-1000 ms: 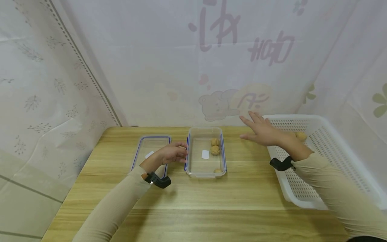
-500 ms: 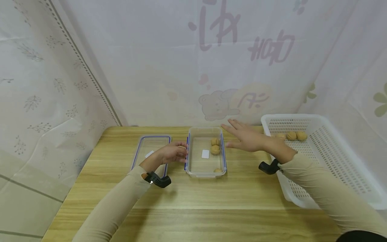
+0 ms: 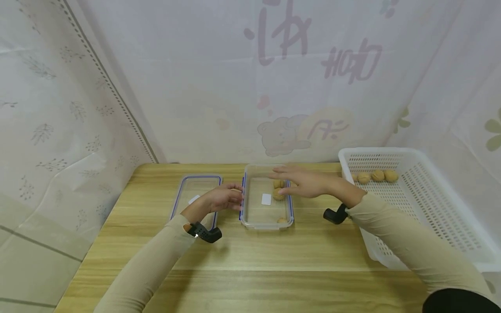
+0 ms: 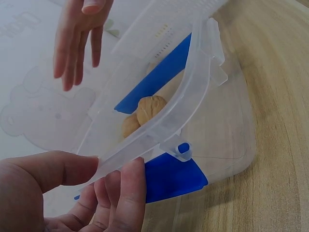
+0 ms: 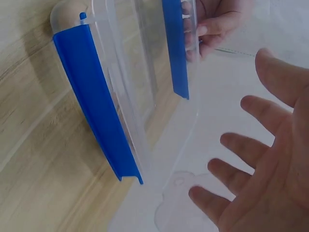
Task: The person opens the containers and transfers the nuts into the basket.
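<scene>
In the head view, the left hand [image 3: 222, 199] is at the left edge of the clear box [image 3: 266, 225] on the bench [image 3: 235, 261]; the right hand [image 3: 304, 181] hovers over the box's back right part, its grip spread; two box walnuts [image 3: 278, 195] sit together by the right wall, with another at the front right corner; the lid [image 3: 191, 186] lies left of the box, partly under the left forearm; at right, basket walnuts [image 3: 377, 175] line the back of a white basket [image 3: 409, 204].

In the left wrist view, the left grip pinches the box's edge between thumb and fingers, beside a blue clip [image 4: 176, 179]; the right hand hangs beyond, fingers pointing down.

In the right wrist view, the right hand's fingers are apart, near the box but not touching it.
</scene>
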The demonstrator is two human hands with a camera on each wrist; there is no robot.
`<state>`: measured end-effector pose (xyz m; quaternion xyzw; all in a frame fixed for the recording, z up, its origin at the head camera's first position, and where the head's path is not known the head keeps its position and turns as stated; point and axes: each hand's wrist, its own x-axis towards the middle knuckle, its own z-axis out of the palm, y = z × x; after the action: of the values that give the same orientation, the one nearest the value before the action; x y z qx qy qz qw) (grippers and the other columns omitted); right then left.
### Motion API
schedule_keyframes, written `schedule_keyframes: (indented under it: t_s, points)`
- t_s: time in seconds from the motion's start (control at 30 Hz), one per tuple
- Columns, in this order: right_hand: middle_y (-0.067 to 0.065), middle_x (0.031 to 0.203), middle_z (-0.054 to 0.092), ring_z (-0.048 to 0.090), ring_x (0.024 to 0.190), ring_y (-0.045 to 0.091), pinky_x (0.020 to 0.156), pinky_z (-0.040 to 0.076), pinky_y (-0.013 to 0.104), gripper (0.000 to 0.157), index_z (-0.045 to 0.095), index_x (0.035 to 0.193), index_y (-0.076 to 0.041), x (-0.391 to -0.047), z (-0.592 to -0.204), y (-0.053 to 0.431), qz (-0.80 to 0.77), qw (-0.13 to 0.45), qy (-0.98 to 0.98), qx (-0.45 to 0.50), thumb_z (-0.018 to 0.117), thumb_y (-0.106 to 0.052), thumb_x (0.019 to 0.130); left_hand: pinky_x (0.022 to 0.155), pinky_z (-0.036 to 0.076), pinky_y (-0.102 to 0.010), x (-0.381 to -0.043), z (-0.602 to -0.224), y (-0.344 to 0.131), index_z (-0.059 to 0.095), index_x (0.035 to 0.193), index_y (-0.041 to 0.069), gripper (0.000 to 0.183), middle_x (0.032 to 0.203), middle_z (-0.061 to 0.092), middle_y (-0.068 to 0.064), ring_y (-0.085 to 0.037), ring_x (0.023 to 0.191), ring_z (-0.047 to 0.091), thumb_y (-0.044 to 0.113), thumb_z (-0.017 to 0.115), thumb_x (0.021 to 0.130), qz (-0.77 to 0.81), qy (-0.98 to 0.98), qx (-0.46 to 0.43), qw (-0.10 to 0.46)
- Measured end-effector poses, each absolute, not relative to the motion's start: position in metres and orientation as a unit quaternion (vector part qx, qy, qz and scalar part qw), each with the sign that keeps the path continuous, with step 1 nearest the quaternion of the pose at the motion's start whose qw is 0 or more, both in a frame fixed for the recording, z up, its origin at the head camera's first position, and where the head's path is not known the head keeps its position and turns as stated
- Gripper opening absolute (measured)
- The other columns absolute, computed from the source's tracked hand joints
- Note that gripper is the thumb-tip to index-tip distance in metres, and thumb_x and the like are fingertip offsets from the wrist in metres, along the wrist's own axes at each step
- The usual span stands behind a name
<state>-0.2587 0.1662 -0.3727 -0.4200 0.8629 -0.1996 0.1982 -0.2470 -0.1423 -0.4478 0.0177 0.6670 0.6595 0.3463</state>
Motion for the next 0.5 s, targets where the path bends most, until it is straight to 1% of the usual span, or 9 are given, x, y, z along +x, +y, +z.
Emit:
schedule_keyframes:
  t_s: [0.07,0.17,0.27,0.4,0.5]
  points:
    - [0.015,0.165,0.025,0.019,0.153,0.038,0.125,0.020,0.059,0.062,0.035,0.159,-0.015,-0.261,-0.374,0.161,-0.208,0.210,0.851,-0.435,0.055,-0.040,0.106,0.083,0.064,-0.032,-0.247,-0.448,-0.142,0.038,0.134,-0.012,0.039,0.099,0.053,-0.009,-0.017,0.084,0.060,-0.004,0.052,0.098,0.659,0.668,0.017,0.346]
    - [0.015,0.161,0.036,0.031,0.149,0.037,0.122,0.029,0.056,0.057,0.042,0.155,-0.010,-0.266,-0.377,0.154,-0.218,0.224,0.834,-0.455,0.056,-0.033,0.106,0.083,0.064,-0.032,-0.248,-0.449,-0.142,0.038,0.135,-0.013,0.040,0.099,0.054,-0.009,-0.017,0.084,0.060,-0.004,0.052,0.098,0.659,0.667,0.017,0.347]
    - [0.013,0.155,0.046,0.039,0.144,0.037,0.117,0.038,0.058,0.049,0.050,0.150,-0.007,-0.270,-0.378,0.147,-0.237,0.251,0.817,-0.463,0.060,-0.023,0.105,0.084,0.064,-0.033,-0.250,-0.450,-0.142,0.037,0.135,-0.013,0.040,0.099,0.054,-0.009,-0.017,0.084,0.061,-0.004,0.051,0.098,0.660,0.666,0.016,0.347]
    - [0.012,0.152,0.050,0.045,0.139,0.038,0.114,0.042,0.057,0.043,0.054,0.147,-0.006,-0.278,-0.379,0.136,-0.247,0.313,0.790,-0.465,0.059,-0.012,0.104,0.085,0.064,-0.033,-0.250,-0.450,-0.142,0.038,0.134,-0.012,0.039,0.099,0.054,-0.009,-0.017,0.084,0.060,-0.004,0.051,0.098,0.659,0.667,0.015,0.348]
    - [0.011,0.150,0.052,0.048,0.137,0.040,0.114,0.045,0.050,0.043,0.054,0.146,-0.006,-0.282,-0.380,0.128,-0.232,0.362,0.774,-0.464,0.055,-0.005,0.103,0.085,0.064,-0.034,-0.250,-0.450,-0.141,0.038,0.134,-0.012,0.039,0.098,0.054,-0.009,-0.017,0.084,0.060,-0.004,0.051,0.098,0.658,0.668,0.014,0.347]
